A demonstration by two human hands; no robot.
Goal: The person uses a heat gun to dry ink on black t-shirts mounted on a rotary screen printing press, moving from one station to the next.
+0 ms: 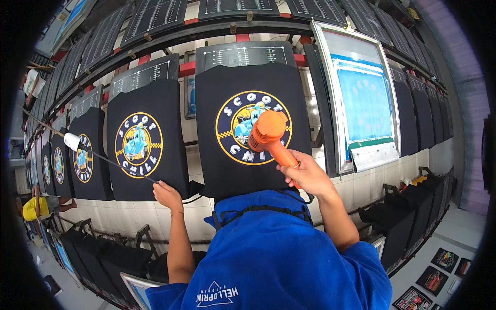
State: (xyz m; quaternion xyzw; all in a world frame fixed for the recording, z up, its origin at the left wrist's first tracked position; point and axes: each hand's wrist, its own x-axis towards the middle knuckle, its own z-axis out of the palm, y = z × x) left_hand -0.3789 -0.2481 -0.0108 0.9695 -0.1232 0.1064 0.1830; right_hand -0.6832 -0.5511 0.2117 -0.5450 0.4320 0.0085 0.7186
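My right hand is wrapped round the handle of an orange hair dryer. The dryer's body hangs over the round scooter print on a black T-shirt and hides part of it. That shirt lies on a dark pallet straight ahead of me. To the left, my left hand is closed on a dark power cord, near the lower edge of a second black shirt with the same print. A white connector sits farther along the cord.
More printed black shirts line up on pallets at the left. A metal-framed printing screen with blue mesh stands at the right, a squeegee at its lower end. Another rack with black cloth runs behind me. Someone in yellow is far left.
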